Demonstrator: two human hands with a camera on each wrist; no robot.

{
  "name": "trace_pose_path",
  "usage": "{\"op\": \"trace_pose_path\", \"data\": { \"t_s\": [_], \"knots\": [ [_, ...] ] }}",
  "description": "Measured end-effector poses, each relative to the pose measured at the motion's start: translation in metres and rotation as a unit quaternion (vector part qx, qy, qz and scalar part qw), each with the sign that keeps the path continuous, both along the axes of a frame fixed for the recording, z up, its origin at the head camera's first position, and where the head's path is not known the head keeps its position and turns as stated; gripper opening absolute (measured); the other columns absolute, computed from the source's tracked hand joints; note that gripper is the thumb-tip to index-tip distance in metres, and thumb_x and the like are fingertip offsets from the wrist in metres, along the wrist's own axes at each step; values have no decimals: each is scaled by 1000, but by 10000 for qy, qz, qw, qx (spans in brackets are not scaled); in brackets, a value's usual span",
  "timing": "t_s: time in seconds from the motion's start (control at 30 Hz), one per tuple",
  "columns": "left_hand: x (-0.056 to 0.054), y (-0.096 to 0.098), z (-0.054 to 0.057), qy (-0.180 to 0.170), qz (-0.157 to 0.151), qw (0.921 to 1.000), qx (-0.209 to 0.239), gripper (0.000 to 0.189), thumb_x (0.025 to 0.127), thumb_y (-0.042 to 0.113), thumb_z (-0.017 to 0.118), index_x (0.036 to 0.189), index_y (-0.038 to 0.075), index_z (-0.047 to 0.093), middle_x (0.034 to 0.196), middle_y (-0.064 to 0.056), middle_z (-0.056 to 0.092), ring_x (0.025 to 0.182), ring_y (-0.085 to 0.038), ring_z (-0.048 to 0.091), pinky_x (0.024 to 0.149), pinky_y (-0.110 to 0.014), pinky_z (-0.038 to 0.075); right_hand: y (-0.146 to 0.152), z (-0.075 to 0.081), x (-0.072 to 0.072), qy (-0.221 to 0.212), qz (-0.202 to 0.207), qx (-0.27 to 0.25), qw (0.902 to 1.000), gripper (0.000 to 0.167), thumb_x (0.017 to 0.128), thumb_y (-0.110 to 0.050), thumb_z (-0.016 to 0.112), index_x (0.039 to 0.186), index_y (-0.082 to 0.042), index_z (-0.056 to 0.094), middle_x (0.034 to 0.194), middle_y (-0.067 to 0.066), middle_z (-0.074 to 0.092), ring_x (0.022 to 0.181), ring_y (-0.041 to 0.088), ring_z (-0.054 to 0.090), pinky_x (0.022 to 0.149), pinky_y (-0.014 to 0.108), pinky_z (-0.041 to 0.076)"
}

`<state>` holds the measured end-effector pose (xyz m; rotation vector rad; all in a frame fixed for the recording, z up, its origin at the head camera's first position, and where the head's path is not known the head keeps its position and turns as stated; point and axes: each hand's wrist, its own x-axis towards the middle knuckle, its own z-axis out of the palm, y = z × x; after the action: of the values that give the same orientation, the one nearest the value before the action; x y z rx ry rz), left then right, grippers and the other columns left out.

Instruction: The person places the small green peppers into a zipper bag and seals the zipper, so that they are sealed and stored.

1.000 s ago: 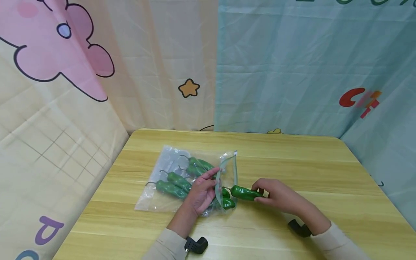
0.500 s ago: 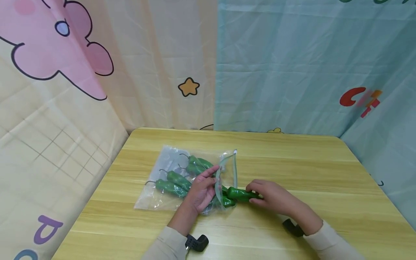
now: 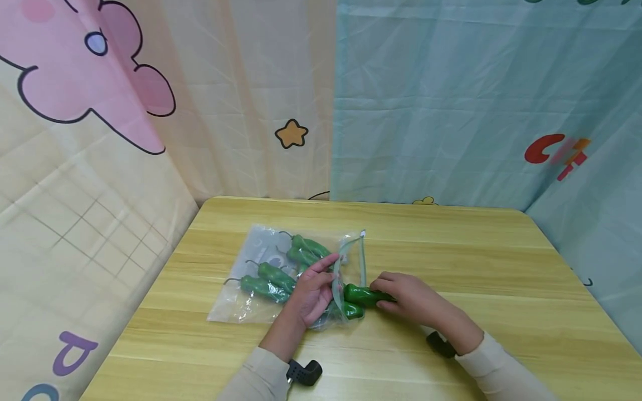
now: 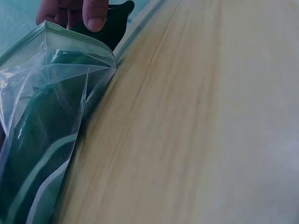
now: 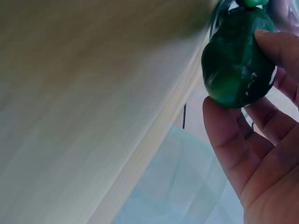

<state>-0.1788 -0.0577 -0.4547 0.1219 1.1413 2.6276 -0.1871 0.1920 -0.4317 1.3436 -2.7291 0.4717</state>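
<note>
In the head view a clear zip bag (image 3: 228, 306) lies on the table with several green peppers (image 3: 263, 288) inside, seen through the plastic. My left hand (image 3: 313, 295) holds the bag at its mouth, its index finger stretched along the pale green zip strip (image 3: 363, 262). My right hand (image 3: 413, 301) grips a glossy green pepper (image 3: 358, 296) by one end, while the other end sits at the bag's mouth. Thumb and fingers wrap that pepper (image 5: 238, 70) in the right wrist view. Left wrist view: the right hand's fingertips (image 4: 96, 21) show above the bag's rim (image 4: 79, 37).
The wooden table (image 3: 451, 250) stretches right of the bag. Cloth curtains (image 3: 431, 111) with cartoon prints hang behind it and along both sides. A black camera mount (image 3: 305, 372) sits on the left wrist, another (image 3: 441, 344) on the right.
My right hand has moved left with the pepper, bringing its leading end from just outside the bag up to its mouth. The left hand and bag have stayed nearly still.
</note>
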Motion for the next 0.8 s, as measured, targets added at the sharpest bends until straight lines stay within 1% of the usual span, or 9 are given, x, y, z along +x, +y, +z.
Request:
{"op": "trace_pose_path", "data": {
  "t_s": [0.27,0.4,0.47,0.57,0.7,0.8],
  "knots": [
    [0,2,0,-6,11,9999,-138,43,92,-11,43,126,7,62,134,-16,48,81,-13,56,72,-25,52,-11,3,-1,135,-47,87,9999,22,88,-19,76,107,-17,65,92,-8,55,76,7,50,67,28,50],
    [1,3,0,60,81,9995,-292,45,91,-12,45,130,4,60,132,-16,48,81,-13,56,72,-24,53,-16,2,-3,189,-78,147,9997,21,88,-20,76,106,-18,64,90,-9,53,73,7,48,65,27,48],
    [1,4,0,81,102,9993,-360,46,91,-12,46,133,1,58,130,-17,47,81,-13,56,72,-24,53,-18,2,-4,186,-131,203,9995,20,88,-20,76,105,-18,64,89,-9,52,72,7,48,64,27,47],
    [1,4,-1,145,91,9990,-414,46,91,-11,47,135,-1,55,131,-19,46,81,-13,56,72,-24,53,-22,2,-5,183,-201,266,9993,20,88,-21,76,105,-18,65,88,-10,52,72,7,47,64,26,46],
    [1,4,-1,197,71,9988,-449,46,91,-11,48,136,-3,54,134,-21,44,82,-13,56,71,-24,53,-28,2,-5,157,-212,228,9994,22,87,-19,77,105,-15,66,88,-8,54,72,8,48,64,27,47],
    [1,4,-1,198,84,9986,-475,46,92,-10,48,136,-3,53,133,-20,45,82,-13,55,72,-24,52,-31,1,-6,70,-208,173,9996,23,87,-19,77,106,-15,66,89,-7,56,73,8,49,65,28,49]
  ]
}}
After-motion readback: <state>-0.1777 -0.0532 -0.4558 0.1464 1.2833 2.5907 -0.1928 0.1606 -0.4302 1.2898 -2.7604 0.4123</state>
